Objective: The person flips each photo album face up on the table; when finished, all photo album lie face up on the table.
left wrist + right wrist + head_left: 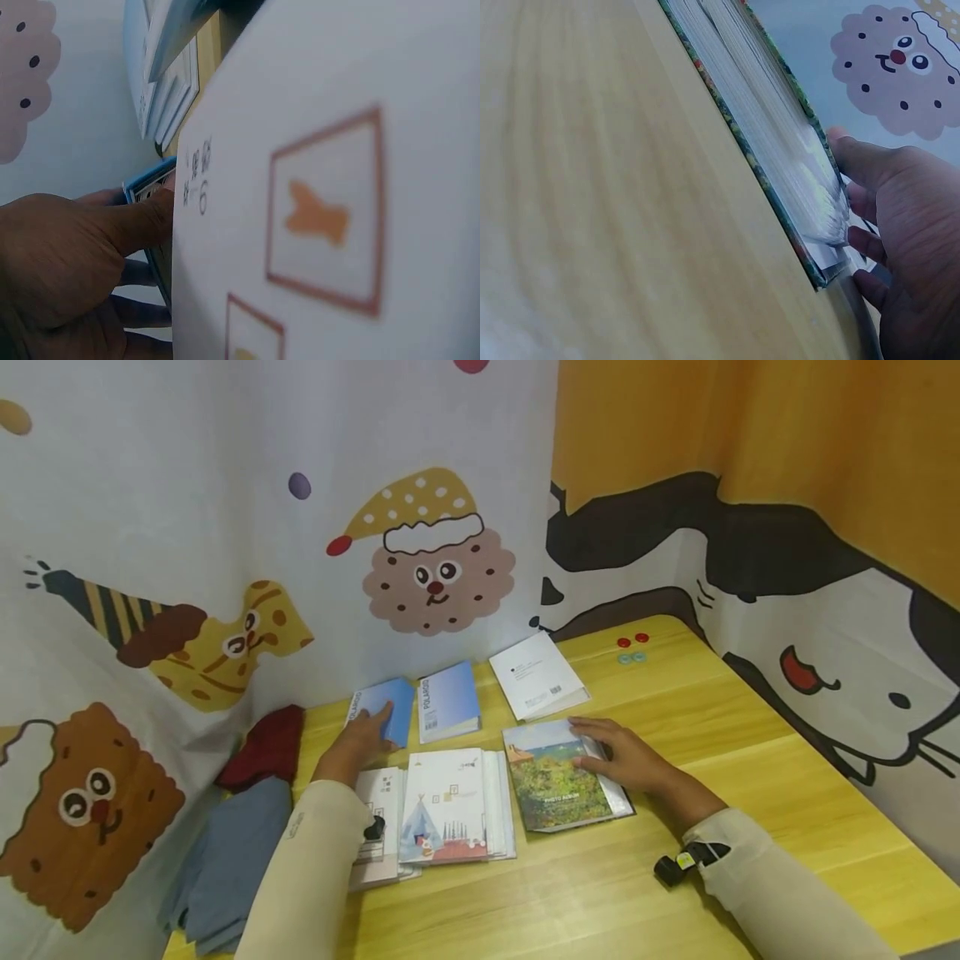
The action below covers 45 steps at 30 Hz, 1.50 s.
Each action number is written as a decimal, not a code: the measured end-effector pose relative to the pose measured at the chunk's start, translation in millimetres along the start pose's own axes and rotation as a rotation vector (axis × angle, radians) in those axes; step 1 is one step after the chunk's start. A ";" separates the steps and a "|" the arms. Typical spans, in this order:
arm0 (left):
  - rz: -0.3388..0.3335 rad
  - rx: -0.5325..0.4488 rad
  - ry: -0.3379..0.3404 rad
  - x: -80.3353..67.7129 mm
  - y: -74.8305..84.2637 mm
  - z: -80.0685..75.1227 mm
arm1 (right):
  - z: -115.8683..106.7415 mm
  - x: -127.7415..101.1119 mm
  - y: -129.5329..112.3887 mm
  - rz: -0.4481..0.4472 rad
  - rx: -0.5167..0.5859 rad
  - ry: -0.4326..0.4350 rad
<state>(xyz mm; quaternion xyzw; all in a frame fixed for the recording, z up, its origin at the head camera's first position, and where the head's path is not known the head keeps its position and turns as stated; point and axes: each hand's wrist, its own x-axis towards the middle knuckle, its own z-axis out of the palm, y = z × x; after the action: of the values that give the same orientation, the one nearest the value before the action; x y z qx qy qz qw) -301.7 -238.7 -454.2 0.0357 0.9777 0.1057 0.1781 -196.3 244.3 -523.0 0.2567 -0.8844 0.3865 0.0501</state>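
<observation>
My left hand (365, 737) grips a light blue booklet (384, 708) near the curtain wall and tilts it up off the table. In the left wrist view the thumb (142, 217) lies on the blue booklet's edge (148, 184), with the other fingers under it. My right hand (617, 757) holds the right edge of a photo album (557, 774) with a landscape cover. In the right wrist view its fingers (864, 241) touch the album's page edges (780, 150) at the corner.
A blue Polaroid book (448, 700) and a white booklet (537, 683) lie at the back. A stack of tent-cover books (450, 806) sits between my arms on the wooden table (600, 893). Red and blue cloths (247, 810) lie left, and small buttons (632, 648) far back.
</observation>
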 end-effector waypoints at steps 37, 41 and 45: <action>0.156 -0.194 0.137 -27.1 -30.0 11.5 | 103.8 121.4 -147.5 -0.093 0.331 -0.206; 0.198 -0.206 0.203 -27.0 -35.4 11.6 | 126.3 156.2 -157.9 0.075 0.398 -0.273; 0.226 -0.266 0.200 -26.5 -32.7 13.1 | 140.2 178.5 -165.1 0.152 0.452 -0.296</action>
<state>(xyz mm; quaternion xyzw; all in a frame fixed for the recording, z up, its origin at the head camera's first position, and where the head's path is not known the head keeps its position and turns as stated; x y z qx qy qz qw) -273.4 -270.8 -464.3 0.1106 0.9577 0.2564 0.0702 -253.7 -23.3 -460.7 0.2480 -0.7902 0.5347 -0.1675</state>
